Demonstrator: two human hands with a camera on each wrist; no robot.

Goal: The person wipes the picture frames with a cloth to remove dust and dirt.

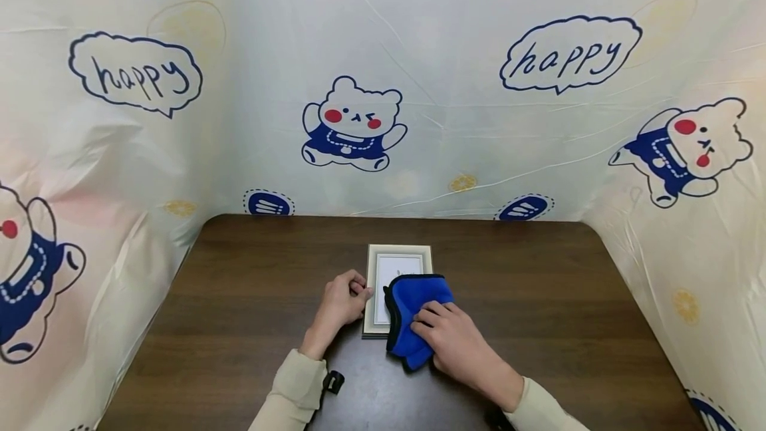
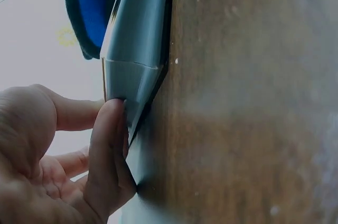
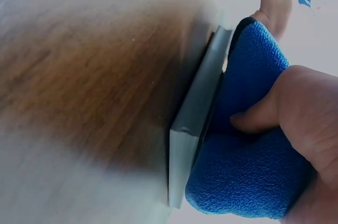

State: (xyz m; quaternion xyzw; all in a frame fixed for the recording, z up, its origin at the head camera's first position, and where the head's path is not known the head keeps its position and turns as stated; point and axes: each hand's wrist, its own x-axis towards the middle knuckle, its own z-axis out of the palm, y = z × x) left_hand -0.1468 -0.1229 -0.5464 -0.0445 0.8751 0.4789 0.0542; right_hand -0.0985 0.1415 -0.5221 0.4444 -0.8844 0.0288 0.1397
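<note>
A cream picture frame with a white picture lies flat on the table. My left hand is at its left edge. In the left wrist view, the thumb and a finger of that hand pinch the frame's side. Over the frame's lower right part lies a folded blue cloth with black edging, hiding some of the picture. My right hand grips this cloth against the frame. Seen from the right wrist, the thumb of the hand presses into the fuzzy blue cloth.
The dark brown wooden table spreads out on both sides of the frame. Behind and beside it hangs a pale curtain printed with bears and the word "happy". A black strap piece sits at the left sleeve.
</note>
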